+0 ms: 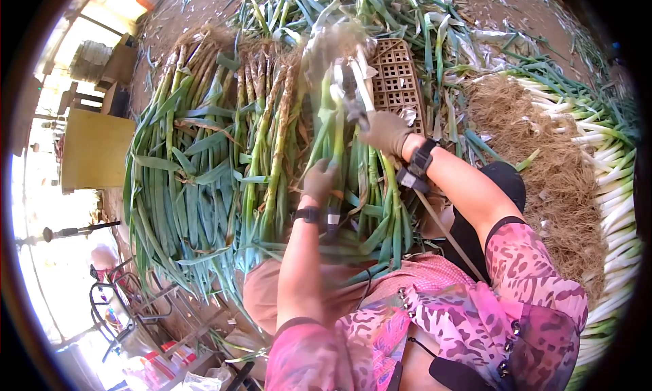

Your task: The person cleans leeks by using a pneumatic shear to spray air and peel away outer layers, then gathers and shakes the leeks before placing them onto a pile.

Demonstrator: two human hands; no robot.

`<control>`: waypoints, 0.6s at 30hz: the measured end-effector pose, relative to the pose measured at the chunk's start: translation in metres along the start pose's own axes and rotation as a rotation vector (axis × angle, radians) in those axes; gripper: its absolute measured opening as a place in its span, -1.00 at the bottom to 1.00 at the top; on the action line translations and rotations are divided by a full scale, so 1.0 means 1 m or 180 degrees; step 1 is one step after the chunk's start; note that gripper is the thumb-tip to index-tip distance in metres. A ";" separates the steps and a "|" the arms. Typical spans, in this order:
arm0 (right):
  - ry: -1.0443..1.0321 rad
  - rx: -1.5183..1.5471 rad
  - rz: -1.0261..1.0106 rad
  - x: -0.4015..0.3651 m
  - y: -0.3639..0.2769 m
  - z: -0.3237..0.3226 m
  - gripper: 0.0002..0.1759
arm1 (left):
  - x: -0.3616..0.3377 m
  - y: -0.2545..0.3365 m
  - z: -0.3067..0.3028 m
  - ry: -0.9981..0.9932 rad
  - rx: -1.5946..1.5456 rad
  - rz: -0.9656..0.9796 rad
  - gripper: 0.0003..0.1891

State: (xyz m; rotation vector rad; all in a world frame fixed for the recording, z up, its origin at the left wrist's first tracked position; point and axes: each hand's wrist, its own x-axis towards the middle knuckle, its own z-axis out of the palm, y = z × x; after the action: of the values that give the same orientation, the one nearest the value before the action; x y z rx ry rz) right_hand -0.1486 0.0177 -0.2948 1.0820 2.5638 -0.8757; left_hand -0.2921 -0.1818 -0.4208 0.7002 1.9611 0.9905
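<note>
Pink sleeve [536,303] nearest; left hand [318,182] clenches a leek [337,136], right hand [386,132] at two o'clock fists a blade [357,114] (blurry).

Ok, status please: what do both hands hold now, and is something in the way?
Left hand shut on leek stalks. Right hand at their upper part, grip blurred. Leek pile lies beside, nothing blocks.
</note>
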 end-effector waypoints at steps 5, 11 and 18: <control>0.0307 0.0060 0.0302 -0.004 0.019 0.010 -0.38 | -0.010 -0.016 -0.003 -0.0036 0.0659 -0.0058 -0.37; -0.0353 -0.0132 -0.0371 -0.039 0.016 0.027 -0.41 | -0.030 -0.012 0.032 -0.0456 0.0043 -0.0220 -0.44; 0.0304 0.0010 0.0162 -0.041 0.041 0.042 -0.41 | -0.064 0.061 0.087 -0.0566 0.0441 0.0072 -0.49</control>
State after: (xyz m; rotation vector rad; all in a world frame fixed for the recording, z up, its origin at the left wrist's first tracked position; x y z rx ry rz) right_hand -0.0919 -0.0086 -0.3294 1.2124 2.5992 -0.8352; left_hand -0.1784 -0.1636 -0.3746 0.8596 1.8810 0.7827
